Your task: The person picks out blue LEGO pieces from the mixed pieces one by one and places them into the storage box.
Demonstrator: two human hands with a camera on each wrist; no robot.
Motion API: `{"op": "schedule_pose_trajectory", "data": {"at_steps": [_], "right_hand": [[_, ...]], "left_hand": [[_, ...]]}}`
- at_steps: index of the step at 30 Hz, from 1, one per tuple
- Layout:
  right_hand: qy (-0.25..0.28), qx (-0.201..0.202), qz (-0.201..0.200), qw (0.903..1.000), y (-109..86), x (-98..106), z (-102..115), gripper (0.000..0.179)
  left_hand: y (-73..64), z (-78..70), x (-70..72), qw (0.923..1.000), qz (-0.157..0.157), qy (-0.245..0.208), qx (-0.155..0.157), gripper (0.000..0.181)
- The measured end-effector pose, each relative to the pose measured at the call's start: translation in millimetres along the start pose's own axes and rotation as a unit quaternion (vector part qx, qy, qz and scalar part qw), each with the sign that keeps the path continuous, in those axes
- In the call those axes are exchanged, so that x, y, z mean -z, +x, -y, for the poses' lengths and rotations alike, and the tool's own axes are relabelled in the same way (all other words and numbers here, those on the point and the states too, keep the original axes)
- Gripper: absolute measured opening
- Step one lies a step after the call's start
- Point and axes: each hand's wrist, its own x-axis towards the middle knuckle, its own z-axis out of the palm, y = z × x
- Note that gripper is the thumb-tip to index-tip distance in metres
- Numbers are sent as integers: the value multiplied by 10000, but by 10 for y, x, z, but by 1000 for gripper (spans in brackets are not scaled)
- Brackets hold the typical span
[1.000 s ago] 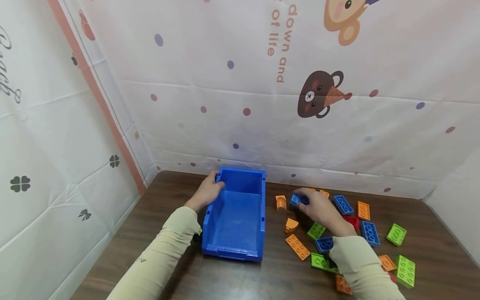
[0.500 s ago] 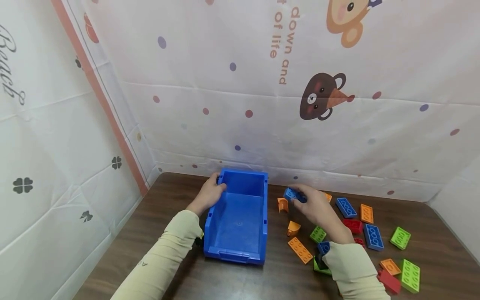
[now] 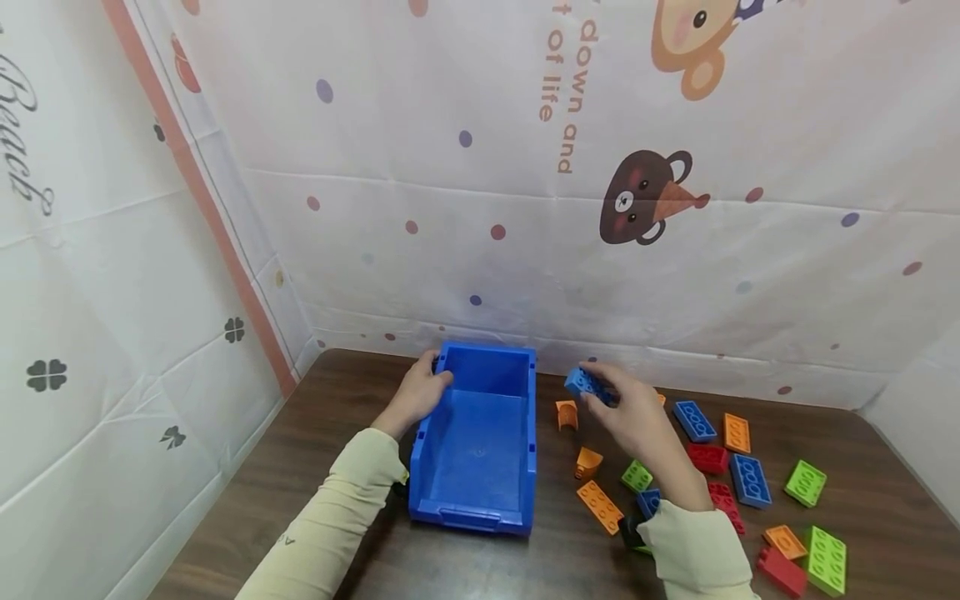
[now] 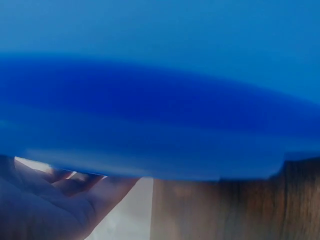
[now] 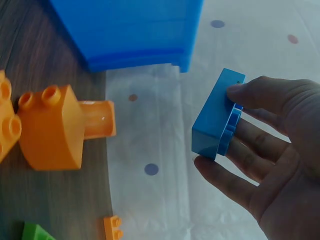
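One blue brick has risen clear of the bench, drawing nearer the blue bin; our right hand pinches it in its fingers, our left hand grips the bin's wall: we judge the carry begun.

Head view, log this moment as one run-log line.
left hand: grips bin by left wall | right hand: holds blue brick above table | blue brick: outside bin | other bricks: right of bin

Blue brick — higher, nearer bin
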Motion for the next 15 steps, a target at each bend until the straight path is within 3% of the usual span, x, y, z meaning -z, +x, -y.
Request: {"op": "schedule_pose_trajectory", "data": {"at_steps": [6, 15], "right_hand": [[194, -100, -337, 9992, -112, -13, 29, 48], [264, 144, -646, 9975, -69, 63, 40, 46]], "left_hand": [[-10, -6, -58, 10000, 18, -36, 36, 50], [25, -35, -22, 9998, 90, -75, 166, 57]]}}
